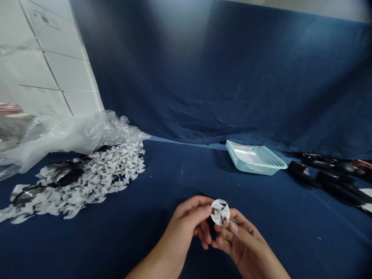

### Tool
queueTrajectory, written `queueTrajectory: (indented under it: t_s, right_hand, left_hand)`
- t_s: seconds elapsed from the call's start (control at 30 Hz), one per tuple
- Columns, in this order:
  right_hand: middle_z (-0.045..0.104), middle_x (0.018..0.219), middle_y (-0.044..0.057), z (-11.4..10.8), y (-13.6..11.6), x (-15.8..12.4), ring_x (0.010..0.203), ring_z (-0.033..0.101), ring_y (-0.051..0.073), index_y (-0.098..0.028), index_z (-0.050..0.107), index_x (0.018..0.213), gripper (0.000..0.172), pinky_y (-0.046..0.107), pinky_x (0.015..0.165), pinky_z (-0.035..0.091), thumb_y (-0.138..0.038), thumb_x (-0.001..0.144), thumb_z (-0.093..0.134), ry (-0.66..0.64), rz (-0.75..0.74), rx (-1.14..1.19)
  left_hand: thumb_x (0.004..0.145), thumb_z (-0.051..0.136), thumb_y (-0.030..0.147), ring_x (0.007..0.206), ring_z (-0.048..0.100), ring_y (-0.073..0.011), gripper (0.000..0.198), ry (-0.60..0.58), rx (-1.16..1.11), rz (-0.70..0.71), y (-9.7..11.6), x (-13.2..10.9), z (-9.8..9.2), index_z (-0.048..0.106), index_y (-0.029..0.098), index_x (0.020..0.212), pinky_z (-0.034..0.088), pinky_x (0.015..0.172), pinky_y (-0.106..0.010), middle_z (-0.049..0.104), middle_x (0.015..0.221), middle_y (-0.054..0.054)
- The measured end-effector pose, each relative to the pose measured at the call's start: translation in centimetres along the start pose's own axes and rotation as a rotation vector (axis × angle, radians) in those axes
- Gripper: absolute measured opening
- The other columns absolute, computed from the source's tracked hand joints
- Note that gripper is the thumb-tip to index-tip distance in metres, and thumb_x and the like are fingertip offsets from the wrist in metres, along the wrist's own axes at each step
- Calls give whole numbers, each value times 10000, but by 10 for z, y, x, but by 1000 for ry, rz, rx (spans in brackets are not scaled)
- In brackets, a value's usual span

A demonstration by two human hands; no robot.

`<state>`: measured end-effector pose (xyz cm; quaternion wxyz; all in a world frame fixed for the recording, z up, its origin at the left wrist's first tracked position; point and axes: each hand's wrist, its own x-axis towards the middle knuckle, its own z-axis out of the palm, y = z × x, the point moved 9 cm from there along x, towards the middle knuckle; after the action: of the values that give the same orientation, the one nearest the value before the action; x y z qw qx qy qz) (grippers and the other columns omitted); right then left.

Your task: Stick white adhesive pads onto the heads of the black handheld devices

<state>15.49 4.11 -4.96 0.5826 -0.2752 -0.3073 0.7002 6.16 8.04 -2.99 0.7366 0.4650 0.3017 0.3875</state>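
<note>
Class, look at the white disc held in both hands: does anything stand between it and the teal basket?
Nothing visible does. The white disc, held by the left hand and right hand, has only blue cloth between it and the teal basket.

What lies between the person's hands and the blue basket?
Dark blue cloth lies between the left hand and right hand, holding a white disc, and the pale blue basket, in the head view.
</note>
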Motion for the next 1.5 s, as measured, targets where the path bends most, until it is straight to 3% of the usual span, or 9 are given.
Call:
queueTrajectory:
  t_s: [0.17,0.3,0.4,0.5,0.7,0.9,1.07,1.2,1.5]
  right_hand:
    - [729,870,50,5,7,2,773,699,163,-189,665,953,170,314,786,540,-333,866,694,-61,14,-78]
    - [695,831,20,1,0,-2,767,672,143,-205,642,889,161,268,759,524,-341,846,718,-3,-139,-324]
    - [675,888,13,-2,-10,-9,831,653,148,-246,597,981,226,259,788,518,-349,831,731,99,-265,-536]
    - [669,978,19,1,-14,-13,883,648,157,-289,525,1114,357,268,820,523,-353,828,730,98,-312,-708]
    - [676,1083,17,-8,-21,-14,941,662,158,-340,465,1220,462,232,811,543,-365,833,716,174,-406,-775]
    - [649,1200,27,2,-32,-17,1038,661,185,-360,510,1293,479,227,825,566,-299,855,694,61,-548,-1038]
    - [667,1064,30,21,-50,-24,952,675,169,-291,537,1245,441,208,812,563,-257,836,700,40,-735,-1261]
    - [644,1091,52,35,-54,-31,996,654,164,-231,545,1223,419,199,871,535,-169,832,683,4,-865,-1389]
    - [623,1125,63,35,-48,-36,1009,648,183,-234,559,1241,403,240,869,545,-157,858,658,11,-907,-1431]
  left_hand:
    - [890,587,336,514,535,-89,216,-47,-57,-46,-5,1,3,675,144,848,422,497,-190,612,641,-4]
    - [890,567,329,531,554,-102,238,-65,-100,-91,-11,2,3,666,131,804,416,496,-191,627,644,-24]
    - [864,583,322,514,534,-101,224,-55,-125,-115,-13,4,1,664,128,787,412,480,-198,620,666,-28]
    - [861,565,319,487,509,-102,229,-63,-125,-101,-11,5,0,657,131,768,407,469,-214,606,665,-30]
    - [833,620,327,522,521,-118,211,4,-86,-110,-15,5,-8,670,125,796,420,482,-227,604,670,-34]
    - [847,599,313,539,512,-114,190,-54,-32,-81,-14,5,-3,663,138,806,410,494,-226,583,675,-22]
    - [849,569,318,555,536,-128,223,-110,33,-64,-6,3,3,674,123,871,415,517,-247,623,716,-55]
    - [797,607,306,589,577,-143,257,-174,100,-13,5,-1,10,674,126,968,421,552,-264,650,787,-59]
    - [710,657,245,599,554,-127,230,-134,142,25,8,-1,9,659,142,916,425,569,-265,611,790,-22]
